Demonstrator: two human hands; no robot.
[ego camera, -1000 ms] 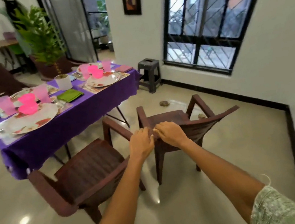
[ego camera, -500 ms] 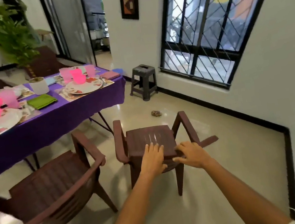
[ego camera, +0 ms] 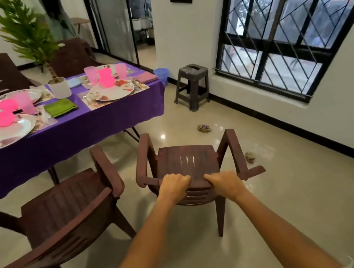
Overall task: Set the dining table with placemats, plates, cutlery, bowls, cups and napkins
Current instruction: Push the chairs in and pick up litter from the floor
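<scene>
Both hands, left [ego camera: 174,185] and right [ego camera: 224,184], now have a curled grip on the chair [ego camera: 190,168] backrest after resting flat, chair right of the fully-set counter [ego camera: 92,120], so probably just seating left.

Both of my arms reach straight out in front of me, bare from the short sleeves down. My left hand [ego camera: 174,185] is curled over, knuckles up, with its fingers [ego camera: 183,178] wrapped tight and tucked under. My right hand [ego camera: 225,182] sits just beside it, a small gap between them, and its fingers [ego camera: 209,178] are curled the same way. Both wrists bend down a little.
</scene>
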